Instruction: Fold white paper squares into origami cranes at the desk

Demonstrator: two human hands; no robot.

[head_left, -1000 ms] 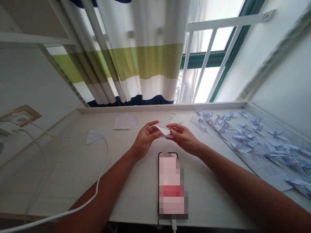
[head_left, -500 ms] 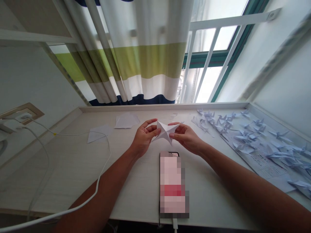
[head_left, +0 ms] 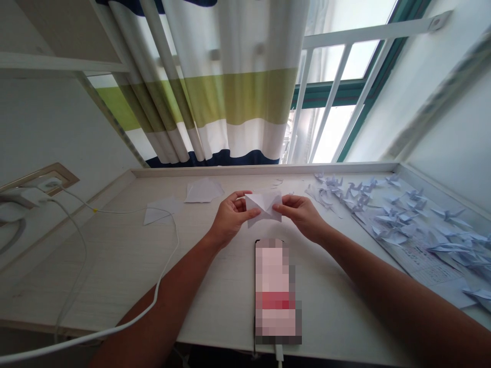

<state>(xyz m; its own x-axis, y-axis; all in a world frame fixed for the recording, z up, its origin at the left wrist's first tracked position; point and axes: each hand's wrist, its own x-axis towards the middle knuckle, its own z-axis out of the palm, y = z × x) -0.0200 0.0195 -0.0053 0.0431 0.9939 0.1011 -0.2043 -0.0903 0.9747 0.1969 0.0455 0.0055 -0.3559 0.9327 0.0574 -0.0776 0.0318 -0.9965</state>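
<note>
A creased white sheet of paper (head_left: 264, 204) is held up between my two hands, above the white desk. My left hand (head_left: 231, 214) pinches its left side, thumb on the near face and fingers behind. On the right side my right hand (head_left: 297, 212) pinches it the same way. Fold lines run across the paper and meet near its middle. Just below the paper lies a phone (head_left: 274, 291) with a blurred-out screen and a cable in its bottom end.
Several folded paper cranes (head_left: 399, 214) cover the desk's right side, some on a printed sheet (head_left: 429, 263). Paper stacks lie at the back left (head_left: 203, 191) and farther left (head_left: 159, 212). A white cable (head_left: 157, 286) crosses over my left forearm from the wall socket (head_left: 49, 181).
The paper has gone from a puckered, four-pointed star shape to a flatter, roughly square sheet. Both hands still hold its sides. The whole view has shifted slightly.
</note>
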